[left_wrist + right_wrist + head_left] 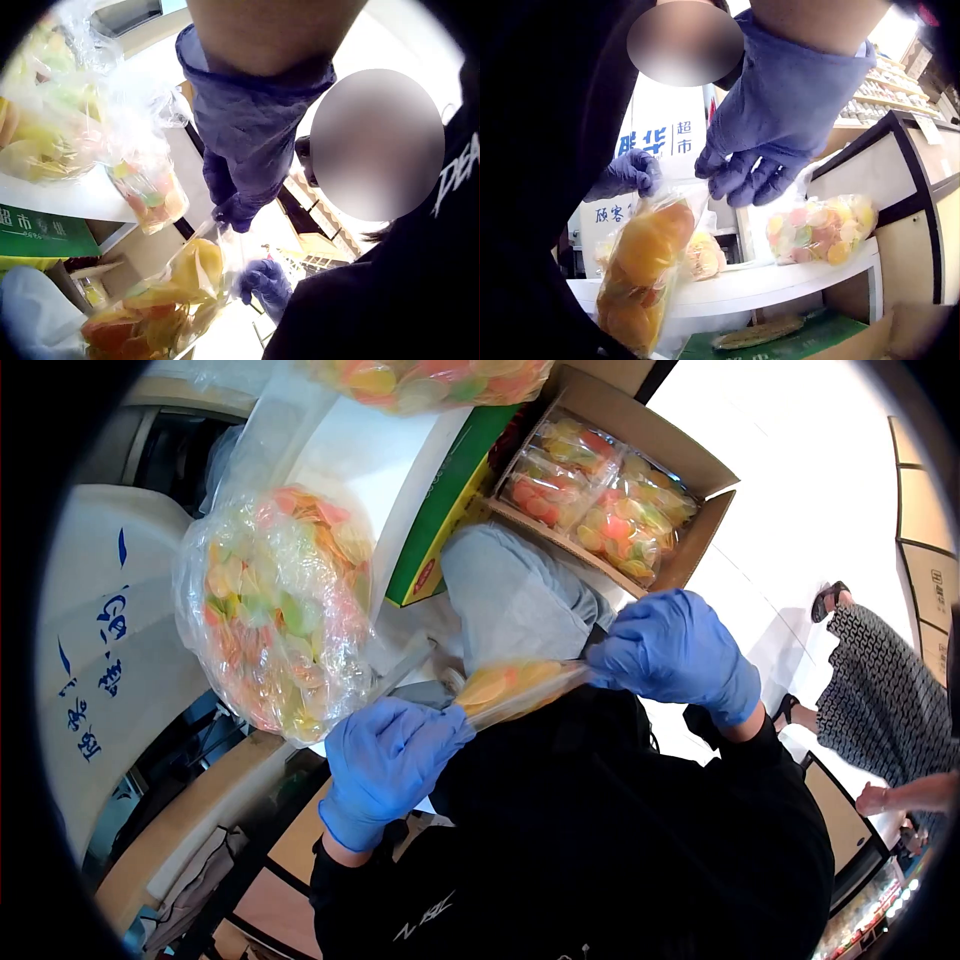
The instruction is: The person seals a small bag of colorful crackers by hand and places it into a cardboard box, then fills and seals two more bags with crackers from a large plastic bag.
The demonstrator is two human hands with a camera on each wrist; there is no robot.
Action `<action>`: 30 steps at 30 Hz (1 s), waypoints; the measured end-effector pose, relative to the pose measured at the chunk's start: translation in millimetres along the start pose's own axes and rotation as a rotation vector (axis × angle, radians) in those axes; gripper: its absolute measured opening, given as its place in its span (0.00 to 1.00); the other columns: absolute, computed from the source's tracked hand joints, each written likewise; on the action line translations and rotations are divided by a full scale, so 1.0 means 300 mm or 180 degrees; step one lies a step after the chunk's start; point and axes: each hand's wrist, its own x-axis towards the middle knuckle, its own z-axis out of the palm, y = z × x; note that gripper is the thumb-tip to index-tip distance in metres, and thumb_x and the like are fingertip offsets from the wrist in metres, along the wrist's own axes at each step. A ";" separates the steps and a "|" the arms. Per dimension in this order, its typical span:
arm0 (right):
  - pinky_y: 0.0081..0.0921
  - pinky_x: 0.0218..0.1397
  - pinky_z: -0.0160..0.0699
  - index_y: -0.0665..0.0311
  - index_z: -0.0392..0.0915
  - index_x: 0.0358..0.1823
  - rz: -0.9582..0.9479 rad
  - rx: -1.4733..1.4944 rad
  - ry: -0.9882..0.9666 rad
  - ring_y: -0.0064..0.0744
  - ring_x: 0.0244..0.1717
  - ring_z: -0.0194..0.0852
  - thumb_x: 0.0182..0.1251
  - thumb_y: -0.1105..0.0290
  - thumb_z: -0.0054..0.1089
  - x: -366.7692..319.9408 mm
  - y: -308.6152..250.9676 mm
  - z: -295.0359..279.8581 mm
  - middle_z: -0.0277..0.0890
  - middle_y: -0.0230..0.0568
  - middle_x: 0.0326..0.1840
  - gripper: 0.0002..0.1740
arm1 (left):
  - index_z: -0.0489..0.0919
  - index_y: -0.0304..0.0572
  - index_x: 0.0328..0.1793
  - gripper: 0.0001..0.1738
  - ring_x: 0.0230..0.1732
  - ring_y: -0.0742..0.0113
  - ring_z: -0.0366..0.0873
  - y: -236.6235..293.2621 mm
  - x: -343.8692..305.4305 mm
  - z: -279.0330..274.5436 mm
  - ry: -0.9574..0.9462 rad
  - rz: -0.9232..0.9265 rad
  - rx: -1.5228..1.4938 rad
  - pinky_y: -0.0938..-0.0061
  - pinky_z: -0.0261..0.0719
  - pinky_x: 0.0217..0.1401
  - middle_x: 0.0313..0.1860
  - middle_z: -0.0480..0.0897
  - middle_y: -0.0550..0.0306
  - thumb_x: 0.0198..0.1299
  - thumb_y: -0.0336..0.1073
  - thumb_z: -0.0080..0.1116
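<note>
Here, your left hand (395, 760) and right hand (680, 655), set apart, pinch the clear bag of colorful slices (515, 690) between them. The open cardboard box (705, 540) sits at one o'clock from it.

- A white panel (656, 112) in the right wrist view bore large blue characters, "华" and "超市", with a partly hidden one before "华"; smaller "顾客" stood lower down.
- A green box (41, 232) in the left wrist view read "超市" in white, followed by blurred characters.
- A black top (390, 300) showed white "DEA", cut off at the edge.
- Blue writing on a pale panel (125, 550) and dark print on a carton (921, 585) were too unclear to read.
</note>
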 end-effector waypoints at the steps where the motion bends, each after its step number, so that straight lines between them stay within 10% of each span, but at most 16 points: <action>1: 0.29 0.36 0.75 0.51 0.79 0.41 -0.0009 -0.0040 0.0267 0.34 0.37 0.76 0.53 0.61 0.63 0.019 -0.004 0.002 0.76 0.31 0.33 0.13 | 0.81 0.47 0.33 0.11 0.23 0.69 0.73 0.004 0.005 -0.001 0.0023 -0.0007 -0.0018 0.76 0.70 0.19 0.21 0.74 0.66 0.42 0.35 0.70; 3: 0.31 0.46 0.77 0.50 0.76 0.50 -0.0086 -0.0052 0.0474 0.35 0.50 0.72 0.55 0.59 0.61 0.068 -0.040 -0.007 0.74 0.32 0.45 0.19 | 0.80 0.47 0.33 0.11 0.23 0.68 0.72 0.014 0.026 -0.007 -0.0047 0.0053 -0.0120 0.75 0.70 0.20 0.21 0.73 0.65 0.43 0.36 0.69; 6: 0.32 0.29 0.77 0.54 0.76 0.36 -0.0540 0.0051 0.0256 0.37 0.28 0.78 0.55 0.62 0.57 0.112 -0.119 0.061 0.75 0.35 0.26 0.09 | 0.79 0.48 0.34 0.11 0.24 0.68 0.72 0.045 0.073 -0.007 -0.0306 0.0145 -0.0272 0.75 0.70 0.20 0.22 0.73 0.65 0.45 0.37 0.67; 9: 0.25 0.24 0.75 0.55 0.78 0.44 -0.0922 -0.0272 -0.0386 0.32 0.23 0.78 0.55 0.66 0.58 0.136 -0.153 0.067 0.77 0.34 0.26 0.14 | 0.78 0.48 0.38 0.11 0.24 0.68 0.72 0.059 0.090 -0.013 -0.0761 0.0004 -0.0165 0.74 0.71 0.21 0.23 0.73 0.67 0.49 0.40 0.64; 16: 0.32 0.23 0.73 0.48 0.82 0.38 -0.0096 -0.0056 0.0319 0.37 0.23 0.78 0.57 0.63 0.56 0.103 -0.014 0.066 0.76 0.34 0.22 0.08 | 0.79 0.50 0.34 0.09 0.27 0.64 0.77 0.010 0.019 -0.017 -0.0697 -0.0693 0.0017 0.71 0.74 0.26 0.26 0.79 0.64 0.46 0.35 0.66; 25: 0.26 0.29 0.76 0.50 0.83 0.46 -0.0426 0.0567 0.0757 0.36 0.25 0.78 0.55 0.64 0.63 0.123 -0.021 0.159 0.81 0.33 0.27 0.15 | 0.77 0.55 0.39 0.09 0.25 0.67 0.77 0.009 0.023 0.051 -0.1142 -0.0389 0.0568 0.73 0.72 0.22 0.26 0.76 0.64 0.52 0.40 0.60; 28: 0.27 0.33 0.77 0.51 0.81 0.52 -0.0249 0.2204 0.0613 0.37 0.27 0.79 0.52 0.60 0.69 0.133 -0.022 0.151 0.80 0.35 0.29 0.23 | 0.77 0.54 0.34 0.06 0.20 0.69 0.73 0.010 0.001 0.007 -0.0924 -0.0243 0.0761 0.74 0.69 0.20 0.20 0.72 0.67 0.53 0.42 0.61; 30: 0.28 0.51 0.76 0.60 0.77 0.56 -0.0016 0.2507 0.0002 0.36 0.45 0.80 0.40 0.60 0.77 0.139 -0.005 0.146 0.81 0.39 0.46 0.37 | 0.76 0.52 0.30 0.08 0.17 0.71 0.70 0.012 -0.004 -0.023 -0.0346 -0.0150 0.0576 0.75 0.67 0.20 0.16 0.69 0.68 0.54 0.43 0.62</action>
